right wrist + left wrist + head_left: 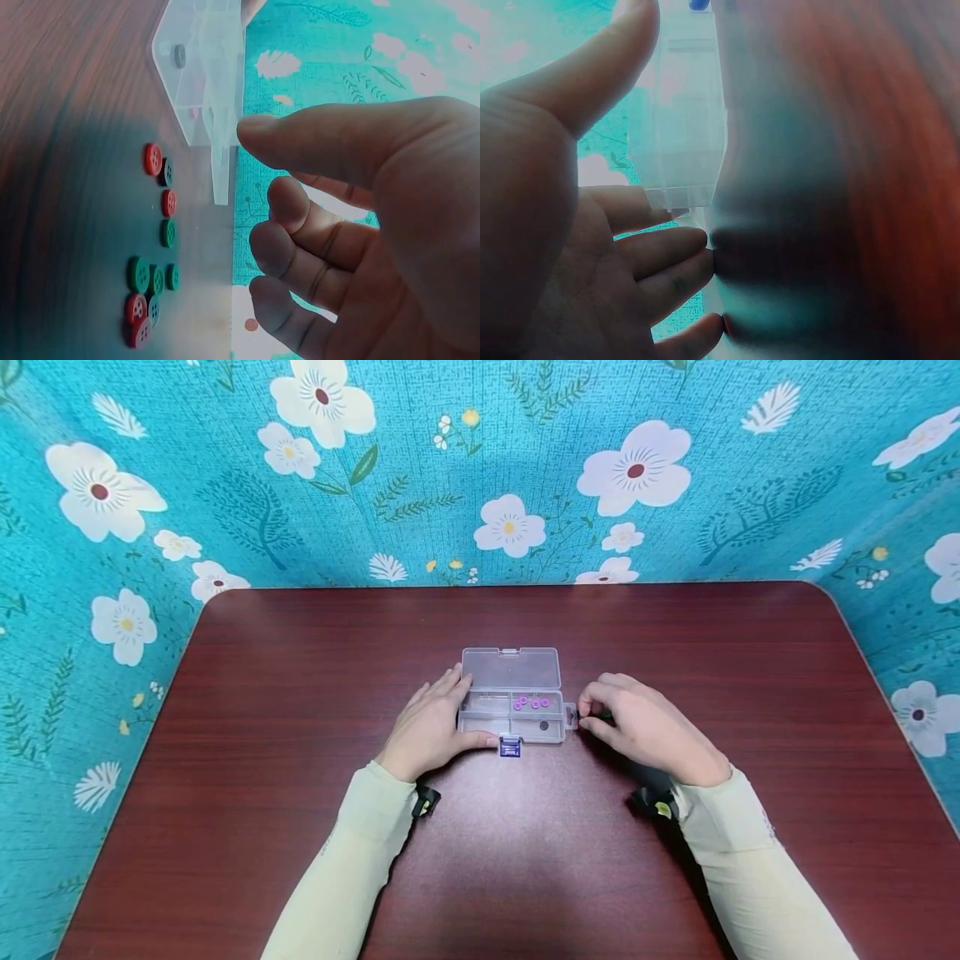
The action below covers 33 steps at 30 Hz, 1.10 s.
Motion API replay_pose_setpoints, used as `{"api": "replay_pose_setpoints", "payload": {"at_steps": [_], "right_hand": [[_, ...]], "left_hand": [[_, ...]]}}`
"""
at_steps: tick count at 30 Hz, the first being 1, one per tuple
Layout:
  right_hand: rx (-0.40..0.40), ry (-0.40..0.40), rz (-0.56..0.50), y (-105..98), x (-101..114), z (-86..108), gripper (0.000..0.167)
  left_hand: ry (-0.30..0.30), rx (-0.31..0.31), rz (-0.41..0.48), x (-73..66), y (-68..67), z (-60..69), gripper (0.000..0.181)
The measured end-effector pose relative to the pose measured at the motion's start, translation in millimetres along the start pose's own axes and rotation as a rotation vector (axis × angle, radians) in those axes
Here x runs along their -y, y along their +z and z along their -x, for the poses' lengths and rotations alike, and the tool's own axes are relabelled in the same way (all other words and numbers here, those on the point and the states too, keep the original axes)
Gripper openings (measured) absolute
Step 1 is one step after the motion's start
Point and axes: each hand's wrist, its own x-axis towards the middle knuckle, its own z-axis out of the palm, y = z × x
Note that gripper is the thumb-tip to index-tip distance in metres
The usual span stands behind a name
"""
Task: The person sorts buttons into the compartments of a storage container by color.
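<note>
A clear plastic compartment box (484,727) lies on the table with its lid (511,668) folded back. Several pink buttons (536,703) sit in its back right compartment, and one dark button (543,725) is in the front right one. My left hand (429,727) rests against the box's left end, fingers fairly straight, thumb along the front edge beside the blue latch (510,747). Just right of the box's hanging tab (572,716), my right hand (637,720) hovers with loosely bent fingers. Nothing shows between thumb and fingers. Below it lie several red buttons (153,159) and green buttons (139,274).
The dark red wooden table (300,777) stretches out on both sides of the box. Behind it hangs a blue flowered cloth (420,468). Among the loose buttons are a dark button (166,172) and a pale one (154,310).
</note>
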Motion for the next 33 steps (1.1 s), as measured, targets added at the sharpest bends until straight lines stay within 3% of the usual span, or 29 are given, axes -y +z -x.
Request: {"api": "replay_pose_setpoints", "payload": {"at_steps": [33], "right_hand": [[0.029, -0.051, -0.003, 14.4, 16.6, -10.1, 0.017]], "left_hand": [[-0.002, -0.005, -0.004, 1.3, 1.7, -0.6, 0.107]]}}
